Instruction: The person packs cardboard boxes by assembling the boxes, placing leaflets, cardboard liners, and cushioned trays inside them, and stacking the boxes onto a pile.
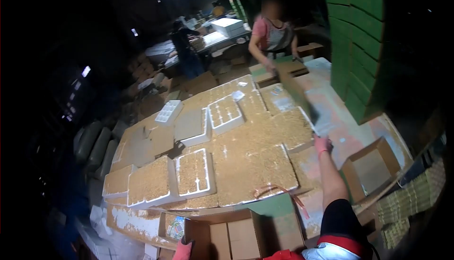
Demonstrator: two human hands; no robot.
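My left hand (183, 249), in a pink glove, is closed on the left wall of an open cardboard box (242, 234) at the table's near edge. The frame's bottom cuts off part of this hand. My right hand (323, 145), also pink-gloved, reaches forward beside the corner of a sawdust-covered white foam tray (297, 167). Its fingers look apart, and I see nothing held in them. Just beyond it, a brown cardboard piece (295, 91) is smeared by motion, its upper end near a co-worker's hand (270, 66). Small printed packets (175, 227) lie left of the box.
Filled foam trays (193, 172) sit on the sawdust-strewn table. An empty-looking carton (373, 167) stands at right, below a tall stack of green boxes (354, 47). A co-worker (274, 35) stands across the table; another person (185, 47) is farther back. Grey sacks (92, 141) line the left side.
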